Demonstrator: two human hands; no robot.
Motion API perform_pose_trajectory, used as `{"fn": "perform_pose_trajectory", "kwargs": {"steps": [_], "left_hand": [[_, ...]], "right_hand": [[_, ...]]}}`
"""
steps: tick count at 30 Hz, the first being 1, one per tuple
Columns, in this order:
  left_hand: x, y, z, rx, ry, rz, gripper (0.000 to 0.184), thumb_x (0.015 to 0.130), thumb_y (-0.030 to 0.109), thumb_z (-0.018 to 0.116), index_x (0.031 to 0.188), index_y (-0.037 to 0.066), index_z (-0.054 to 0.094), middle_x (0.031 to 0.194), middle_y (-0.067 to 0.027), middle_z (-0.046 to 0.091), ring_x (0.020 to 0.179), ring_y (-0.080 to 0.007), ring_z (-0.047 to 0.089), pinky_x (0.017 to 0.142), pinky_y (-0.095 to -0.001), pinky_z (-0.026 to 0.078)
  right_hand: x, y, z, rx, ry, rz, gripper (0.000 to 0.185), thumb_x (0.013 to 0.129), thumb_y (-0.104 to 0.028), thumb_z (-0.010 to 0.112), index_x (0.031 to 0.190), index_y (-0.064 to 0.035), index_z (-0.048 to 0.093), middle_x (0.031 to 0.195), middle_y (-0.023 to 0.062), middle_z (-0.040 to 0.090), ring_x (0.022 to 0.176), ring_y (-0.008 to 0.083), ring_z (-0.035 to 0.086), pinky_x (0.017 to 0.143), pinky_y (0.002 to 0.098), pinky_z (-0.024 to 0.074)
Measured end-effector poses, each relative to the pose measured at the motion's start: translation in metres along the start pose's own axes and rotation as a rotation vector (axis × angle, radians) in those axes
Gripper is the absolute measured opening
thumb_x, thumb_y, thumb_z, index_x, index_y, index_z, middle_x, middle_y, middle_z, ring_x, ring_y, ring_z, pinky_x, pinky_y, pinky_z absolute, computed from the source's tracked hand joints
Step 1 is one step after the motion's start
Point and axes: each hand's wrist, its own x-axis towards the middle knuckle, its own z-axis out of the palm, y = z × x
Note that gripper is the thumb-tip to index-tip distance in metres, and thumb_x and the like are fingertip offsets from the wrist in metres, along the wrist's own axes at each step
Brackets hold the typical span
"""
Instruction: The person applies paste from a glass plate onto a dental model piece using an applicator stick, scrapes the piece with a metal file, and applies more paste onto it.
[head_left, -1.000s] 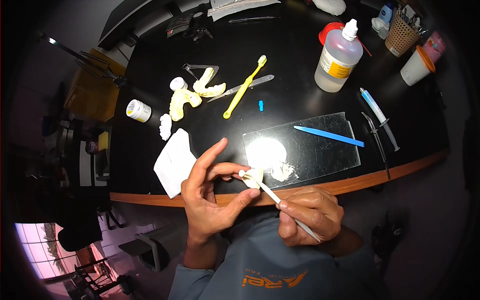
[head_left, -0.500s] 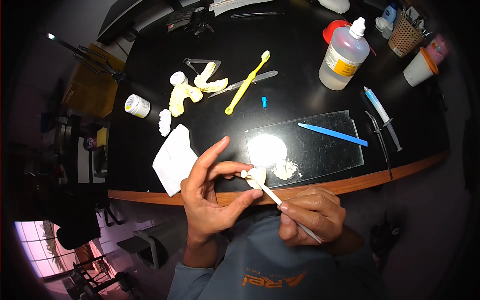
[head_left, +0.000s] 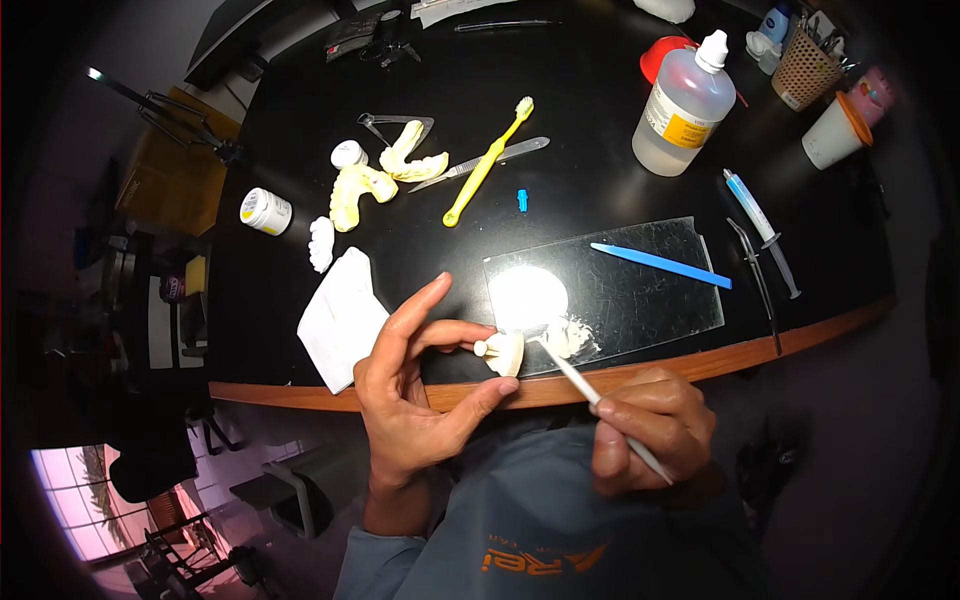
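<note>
My left hand (head_left: 410,405) pinches a small cream-coloured dental piece (head_left: 505,354) with a round knob between thumb and fingertips, above the table's front edge. In my right hand (head_left: 655,430) is a slim white plastic spatula (head_left: 578,381), gripped like a pen. Its tip is apart from the piece and lies close to a mound of creamy paste (head_left: 568,338); whether it touches the paste I cannot tell. The paste sits on a glass slab (head_left: 640,325), where a blue spatula (head_left: 662,266) also rests.
Yellowish dental casts (head_left: 360,190), a scalpel (head_left: 520,149) and a yellow toothbrush (head_left: 488,165) lie farther back. A white paper (head_left: 340,320) is left of my hand. On the right are a large bottle (head_left: 683,115), a syringe (head_left: 762,225) and tweezers (head_left: 755,280).
My right hand has moved right, drawing the white spatula's tip off the cream piece and towards the paste. The left hand has turned the piece slightly, so its rounded face shows more.
</note>
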Motion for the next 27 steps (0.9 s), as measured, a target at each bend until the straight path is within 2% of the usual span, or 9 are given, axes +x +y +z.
{"fn": "perform_pose_trajectory", "kwargs": {"steps": [1, 5, 11, 16, 20, 26, 27], "left_hand": [[-0.001, -0.001, 0.0, 0.001, 0.007, -0.002, 0.099, 0.07, 0.009, 0.099, 0.152, -0.009, 0.047, 0.105, -0.013, 0.078, 0.102, -0.0167, 0.073, 0.093, -0.0277, 0.05], [-0.001, -0.005, -0.002, 0.039, 0.013, 0.041, 0.097, 0.069, 0.006, 0.099, 0.151, -0.009, 0.049, 0.103, -0.013, 0.078, 0.1, -0.0161, 0.072, 0.093, -0.0281, 0.052], [-0.001, -0.004, 0.0, 0.07, 0.026, 0.073, 0.091, 0.068, 0.005, 0.099, 0.147, -0.01, 0.054, 0.1, -0.0137, 0.078, 0.096, -0.0152, 0.073, 0.091, -0.0278, 0.054], [0.0, -0.003, -0.001, 0.098, 0.015, 0.097, 0.092, 0.068, 0.005, 0.099, 0.147, -0.01, 0.054, 0.099, -0.0137, 0.078, 0.095, -0.015, 0.073, 0.09, -0.0277, 0.055], [-0.002, -0.004, -0.003, 0.121, -0.013, 0.063, 0.098, 0.068, 0.008, 0.099, 0.152, -0.007, 0.05, 0.104, -0.0106, 0.077, 0.1, -0.0155, 0.071, 0.093, -0.0284, 0.05], [-0.004, -0.002, -0.001, 0.078, -0.007, 0.02, 0.098, 0.069, 0.007, 0.099, 0.152, -0.008, 0.049, 0.106, -0.0125, 0.078, 0.102, -0.0174, 0.073, 0.093, -0.0286, 0.052], [-0.004, -0.002, -0.001, 0.074, -0.007, 0.014, 0.098, 0.069, 0.006, 0.098, 0.152, -0.008, 0.048, 0.106, -0.0129, 0.078, 0.102, -0.0178, 0.074, 0.094, -0.0287, 0.053]], "right_hand": [[0.003, 0.002, -0.011, -0.047, -0.057, 0.0, 0.023, 0.079, 0.003, 0.07, 0.102, 0.0007, 0.074, 0.082, 0.0087, 0.07, 0.064, 0.0169, 0.072, 0.053, 0.0285, 0.0595], [0.003, 0.009, -0.023, -0.149, -0.088, 0.042, 0.025, 0.073, 0.004, 0.068, 0.097, 0.0016, 0.074, 0.078, 0.0096, 0.069, 0.057, 0.0161, 0.065, 0.049, 0.0268, 0.0521], [0.001, 0.012, -0.015, -0.214, -0.132, 0.031, 0.023, 0.071, 0.004, 0.07, 0.094, 0.0013, 0.075, 0.078, 0.0087, 0.068, 0.057, 0.0166, 0.065, 0.05, 0.0274, 0.0517], [0.001, 0.013, -0.015, -0.214, -0.141, 0.026, 0.023, 0.072, 0.004, 0.07, 0.094, 0.0006, 0.076, 0.08, 0.0088, 0.069, 0.057, 0.0165, 0.066, 0.051, 0.0275, 0.0525], [0.0, 0.011, -0.015, -0.168, -0.108, 0.021, 0.023, 0.077, 0.003, 0.072, 0.099, 0.0, 0.075, 0.08, 0.0087, 0.07, 0.059, 0.0162, 0.068, 0.051, 0.0279, 0.0538], [-0.001, 0.003, 0.003, 0.033, -0.046, 0.031, 0.02, 0.085, -0.001, 0.075, 0.105, -0.0021, 0.076, 0.082, 0.0074, 0.072, 0.065, 0.0163, 0.073, 0.057, 0.0303, 0.0616], [0.0, -0.001, 0.003, 0.024, -0.087, 0.05, 0.02, 0.086, -0.002, 0.075, 0.106, -0.0018, 0.076, 0.082, 0.0067, 0.073, 0.068, 0.0174, 0.075, 0.063, 0.033, 0.0656]]}}
